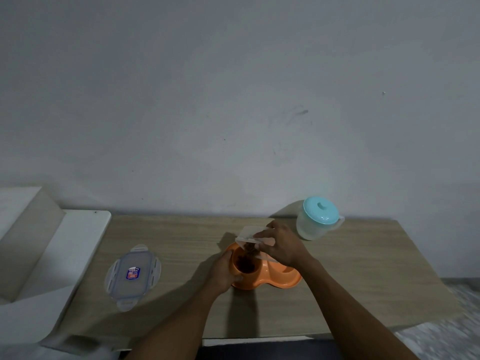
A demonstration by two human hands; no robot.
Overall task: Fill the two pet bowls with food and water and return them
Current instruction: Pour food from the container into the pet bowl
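Tilting clear container [250, 233] over orange bowl [283, 279]

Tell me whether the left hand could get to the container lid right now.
Probably yes: the lid lies flat left of the left hand, bare table between, though that hand grips the orange bowl.

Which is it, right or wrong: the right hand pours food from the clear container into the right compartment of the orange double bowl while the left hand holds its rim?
Partly wrong. In the head view the right hand pours food from the clear container into the left compartment of the orange double bowl, not the right one, while the left hand holds its rim.
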